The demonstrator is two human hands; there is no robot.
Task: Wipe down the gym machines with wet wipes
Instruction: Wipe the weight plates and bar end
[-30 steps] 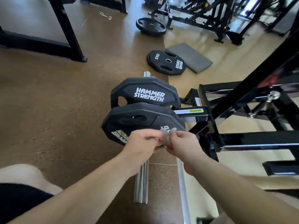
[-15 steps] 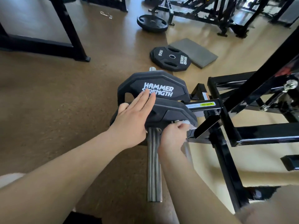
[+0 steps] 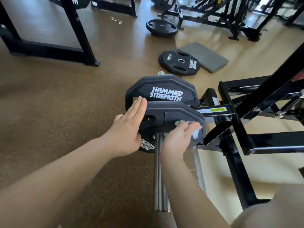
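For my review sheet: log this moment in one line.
step: wiping | right hand: holds wet wipe against near plate | left hand: flat on near plate's rim

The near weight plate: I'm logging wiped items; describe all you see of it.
This plate is black, rubbery, angular, with a grip slot and white lettering. It sits on a chrome sleeve before a second plate. The left hand lies flat on its upper edge; the right hand holds a wet wipe against its face.

Two forearms come in from the near edge, bare all the way to the wrists. The left hand [image 3: 130, 127] and right hand [image 3: 179, 137] are bare too. A blurred, rounded bare part fills the near right corner.
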